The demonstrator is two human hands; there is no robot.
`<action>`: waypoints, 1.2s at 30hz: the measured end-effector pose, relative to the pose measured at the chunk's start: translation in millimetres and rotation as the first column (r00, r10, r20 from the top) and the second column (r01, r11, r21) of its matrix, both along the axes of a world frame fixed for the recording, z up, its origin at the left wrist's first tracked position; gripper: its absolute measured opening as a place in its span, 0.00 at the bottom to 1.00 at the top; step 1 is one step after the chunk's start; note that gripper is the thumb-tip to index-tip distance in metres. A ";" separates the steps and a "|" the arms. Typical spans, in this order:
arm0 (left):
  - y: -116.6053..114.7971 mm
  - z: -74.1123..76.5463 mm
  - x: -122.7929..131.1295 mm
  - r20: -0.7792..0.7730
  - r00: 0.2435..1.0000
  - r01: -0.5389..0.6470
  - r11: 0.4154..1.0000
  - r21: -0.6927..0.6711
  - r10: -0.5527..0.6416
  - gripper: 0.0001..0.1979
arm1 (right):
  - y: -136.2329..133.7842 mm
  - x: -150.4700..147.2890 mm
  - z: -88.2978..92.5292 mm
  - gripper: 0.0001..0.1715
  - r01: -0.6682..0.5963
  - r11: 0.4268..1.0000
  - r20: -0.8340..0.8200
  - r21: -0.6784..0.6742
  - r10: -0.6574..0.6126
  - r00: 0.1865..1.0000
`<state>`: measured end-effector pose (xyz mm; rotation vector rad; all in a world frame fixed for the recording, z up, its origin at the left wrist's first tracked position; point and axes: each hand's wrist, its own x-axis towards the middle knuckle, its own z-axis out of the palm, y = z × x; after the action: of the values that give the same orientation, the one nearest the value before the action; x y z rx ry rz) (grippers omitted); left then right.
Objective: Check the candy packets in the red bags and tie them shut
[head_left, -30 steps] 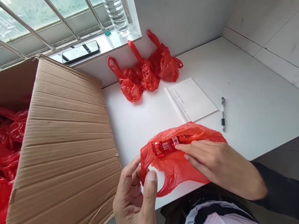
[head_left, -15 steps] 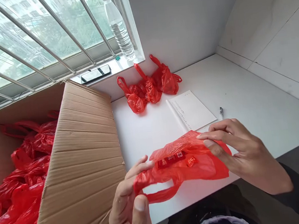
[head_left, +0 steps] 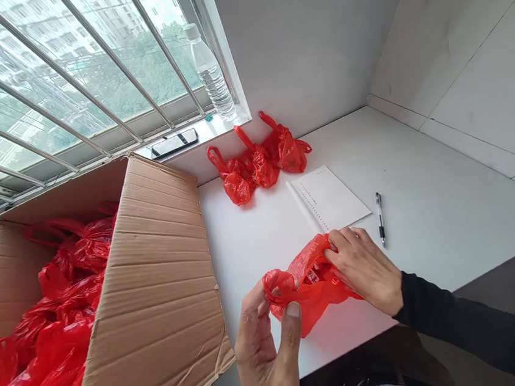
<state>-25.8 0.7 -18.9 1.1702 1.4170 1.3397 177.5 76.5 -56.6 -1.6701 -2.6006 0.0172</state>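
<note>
A small red plastic bag (head_left: 310,282) with red packets inside lies at the near edge of the white table (head_left: 424,200). My left hand (head_left: 267,345) pinches the bag's bunched left handle between thumb and fingers. My right hand (head_left: 366,267) grips the bag's right side, fingers curled over the plastic. Three tied red bags (head_left: 258,162) sit in a row at the back of the table by the wall.
A large open cardboard box (head_left: 155,314) full of red bags (head_left: 50,325) stands to the left. A white notebook (head_left: 329,198) and a pen (head_left: 380,217) lie mid-table. A phone (head_left: 174,143) and a water bottle (head_left: 212,75) rest on the windowsill.
Both hands have drawn the bag together and bunched it; it was spread wide before. The right hand moved left and down onto it. The view has tilted up.
</note>
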 end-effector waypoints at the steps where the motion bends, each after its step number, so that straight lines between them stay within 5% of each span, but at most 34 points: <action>1: 1.4 -1.2 0.8 -0.001 1.000 0.015 1.000 -0.005 -0.015 0.16 | 1.3 -2.0 -3.7 0.12 0.009 1.000 0.023 0.001 -0.009 1.000; 7: 9.3 -0.9 2.7 0.012 0.998 -0.058 0.998 -0.037 0.058 0.12 | 5.6 1.8 -28.8 0.08 0.005 1.000 0.036 0.028 -0.006 0.999; 10: 10.8 -1.1 -0.8 0.010 0.997 -0.072 0.997 0.001 0.072 0.11 | 1.2 10.9 -24.5 0.10 -0.033 0.999 -0.161 0.040 0.040 0.986; 15: 13.8 3.3 -8.5 0.086 0.985 -0.161 0.982 0.098 0.152 0.13 | -14.0 29.1 27.5 0.07 -0.107 0.985 -0.630 -0.132 0.000 0.777; 18: 16.3 11.7 -10.8 0.137 0.986 -0.125 0.973 0.195 0.099 0.10 | -22.3 42.0 60.6 0.04 -0.097 0.966 -0.758 -0.241 -0.125 0.640; 22: 16.2 24.8 -2.4 0.234 0.972 -0.093 0.959 0.266 0.029 0.08 | -29.3 57.1 81.1 0.06 -0.111 0.980 -0.845 -0.166 -0.084 0.529; 26: 13.9 34.0 12.8 0.331 0.936 -0.189 0.962 0.196 0.117 0.09 | -29.1 61.8 90.5 0.10 -0.084 0.979 -0.872 -0.188 -0.127 0.473; 29: 13.8 37.5 16.1 0.379 0.923 -0.139 0.976 0.171 0.065 0.10 | -27.3 60.0 97.6 0.12 -0.089 0.962 -0.880 -0.258 -0.195 0.433; 32: 13.4 39.2 15.5 0.376 0.925 -0.055 0.998 -0.011 0.055 0.06 | -25.8 57.0 101.5 0.11 -0.281 0.895 -0.911 -0.347 -0.250 0.329; 36: 6.4 37.4 22.3 0.272 0.962 0.030 0.977 -0.212 0.029 0.13 | -25.0 50.2 103.0 0.29 -0.513 0.778 -0.932 -0.362 -0.297 0.208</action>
<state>-3.5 7.1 18.5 0.8095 1.3209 1.2585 227.7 51.5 46.4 -0.8263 -1.5864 1.5819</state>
